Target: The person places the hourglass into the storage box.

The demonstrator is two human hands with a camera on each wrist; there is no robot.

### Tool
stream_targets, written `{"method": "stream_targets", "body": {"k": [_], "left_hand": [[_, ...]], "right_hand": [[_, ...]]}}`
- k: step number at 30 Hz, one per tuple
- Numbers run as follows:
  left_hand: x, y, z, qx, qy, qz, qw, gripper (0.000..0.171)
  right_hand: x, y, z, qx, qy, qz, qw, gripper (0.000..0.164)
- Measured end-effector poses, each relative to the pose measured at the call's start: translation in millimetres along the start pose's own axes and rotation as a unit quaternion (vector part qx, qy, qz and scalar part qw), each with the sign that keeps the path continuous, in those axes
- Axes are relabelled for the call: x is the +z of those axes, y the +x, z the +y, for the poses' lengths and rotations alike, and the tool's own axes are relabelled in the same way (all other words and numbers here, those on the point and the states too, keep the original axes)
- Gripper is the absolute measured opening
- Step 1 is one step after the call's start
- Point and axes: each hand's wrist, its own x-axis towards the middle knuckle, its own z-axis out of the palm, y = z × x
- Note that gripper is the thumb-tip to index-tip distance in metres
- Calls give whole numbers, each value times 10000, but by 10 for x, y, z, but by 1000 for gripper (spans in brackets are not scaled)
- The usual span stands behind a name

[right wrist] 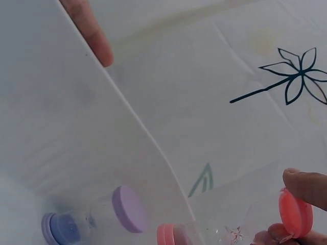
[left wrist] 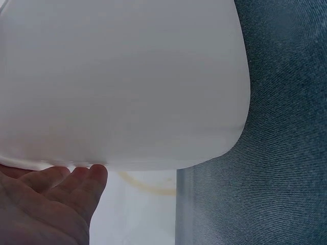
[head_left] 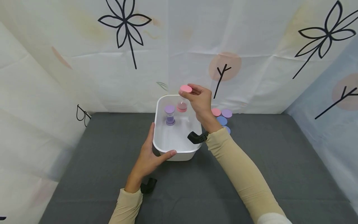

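Note:
My right hand pinches a pink-capped sand timer by its top cap, over the far part of a white plastic tub. Its clear glass hangs below, with pink sand near the lower cap. Inside the tub, to the left of it, stands a purple sand timer with purple sand. My left hand lies along the tub's near left corner, fairly straight fingers against the outer left side and thumb by the front rim. In the left wrist view, fingertips touch the tub's outer wall.
Right of the tub, partly behind my right wrist, several more sand timers stand on the grey cloth: a pink one, a purple one and blue ones. A patterned white curtain hangs behind the table.

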Motion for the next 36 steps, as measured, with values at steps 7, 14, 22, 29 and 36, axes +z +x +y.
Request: {"method": "stream_targets", "body": {"k": [7,14,22,29,36], "left_hand": [[4,0,11,5,-22,13,10000,119],[19,12,19,-3,-22,24,10000,119],[5,3,17,-46,-41,40,10000,119],[2,4,20,-23,-10,36,10000,119],[5,7,32,18,62,22,10000,121]], "right_hand": [[165,130,159,433,-908,196,9947,49],[221,136,245,384,-1442,345,9882,51],[216,97,300,227,-2170,393,9751,47],[221,75,317,344,-2750,216,9606,42],[194,69,336,624,-3365,-248,9393,35]]}}
